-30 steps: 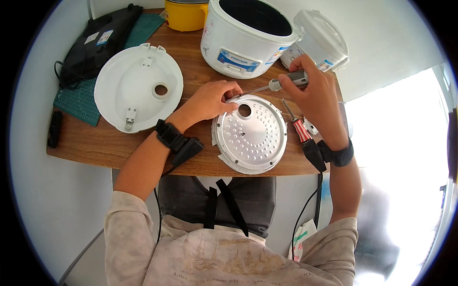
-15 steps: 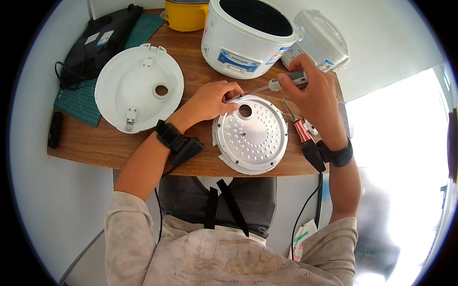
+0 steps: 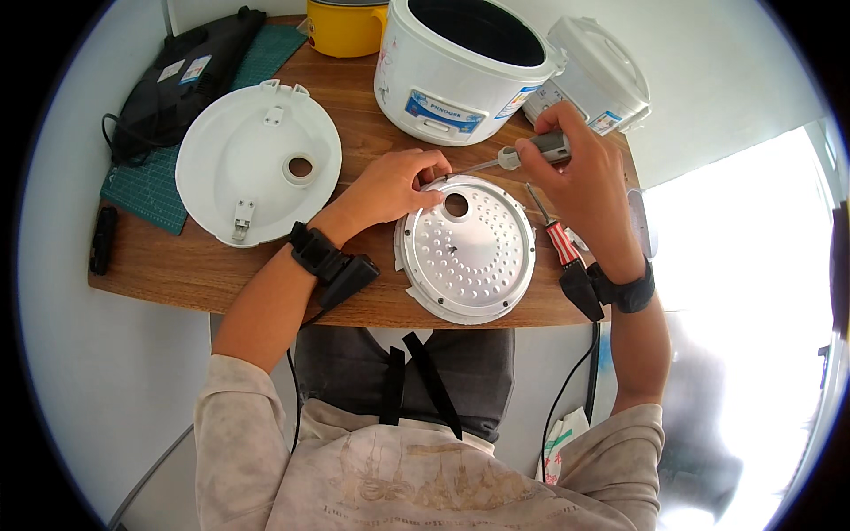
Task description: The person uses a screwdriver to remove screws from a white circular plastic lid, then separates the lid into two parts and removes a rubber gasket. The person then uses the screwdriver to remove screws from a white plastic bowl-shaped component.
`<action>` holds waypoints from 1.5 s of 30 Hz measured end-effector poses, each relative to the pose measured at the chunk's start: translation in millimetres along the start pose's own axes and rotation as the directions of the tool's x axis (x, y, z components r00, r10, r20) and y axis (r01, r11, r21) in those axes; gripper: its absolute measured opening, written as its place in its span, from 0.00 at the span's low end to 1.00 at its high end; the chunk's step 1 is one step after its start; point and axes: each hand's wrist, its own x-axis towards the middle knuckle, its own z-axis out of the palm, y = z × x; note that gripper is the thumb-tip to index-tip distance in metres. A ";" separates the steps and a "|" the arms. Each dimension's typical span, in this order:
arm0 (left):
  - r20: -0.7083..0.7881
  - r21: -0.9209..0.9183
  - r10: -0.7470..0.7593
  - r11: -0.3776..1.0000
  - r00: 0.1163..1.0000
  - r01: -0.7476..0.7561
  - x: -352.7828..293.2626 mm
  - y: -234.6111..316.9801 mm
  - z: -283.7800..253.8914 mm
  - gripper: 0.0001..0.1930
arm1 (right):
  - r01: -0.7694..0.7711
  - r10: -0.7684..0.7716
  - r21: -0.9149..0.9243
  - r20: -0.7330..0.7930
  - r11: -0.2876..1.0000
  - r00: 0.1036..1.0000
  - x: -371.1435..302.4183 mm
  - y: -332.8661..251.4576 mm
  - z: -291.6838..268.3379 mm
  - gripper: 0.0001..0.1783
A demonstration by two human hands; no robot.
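A round silver inner lid plate (image 3: 478,239) of a rice cooker lies near the table's front edge, dimpled, with a round hole and small dark screws around its rim. My left hand (image 3: 398,184) is closed on its far left rim, thumb on top and fingers curled over the edge. My right hand (image 3: 586,177) grips a screwdriver (image 3: 551,149) with a grey handle. Its shaft points left, and the tip meets the plate's far rim by my left fingertips, at a small dark spot. A white outer lid (image 3: 235,190) rests inside up on the left.
At the back stand a white rice cooker body (image 3: 447,119), a smaller white cooker (image 3: 598,75) and a yellow pot (image 3: 345,31). A red-striped screwdriver (image 3: 564,243) lies under my right wrist. A black device (image 3: 190,84) sits on a green cutting mat (image 3: 146,195).
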 end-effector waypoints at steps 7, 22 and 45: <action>0.001 0.008 0.013 1.000 1.000 -0.013 1.0 -0.8 1.5 0.18 | 0.036 -0.036 0.020 -0.027 0.999 0.999 -1.1 1.3 1.3 0.12; -0.016 0.037 0.022 0.999 1.000 -0.021 0.1 -1.6 1.7 0.18 | 0.099 -0.092 -0.075 0.084 0.992 0.992 9.5 -10.5 3.8 0.14; -0.012 0.020 0.023 1.000 1.000 -0.023 0.2 -0.8 2.0 0.19 | 0.125 -0.070 -0.268 0.206 0.955 0.976 34.3 -20.1 1.7 0.20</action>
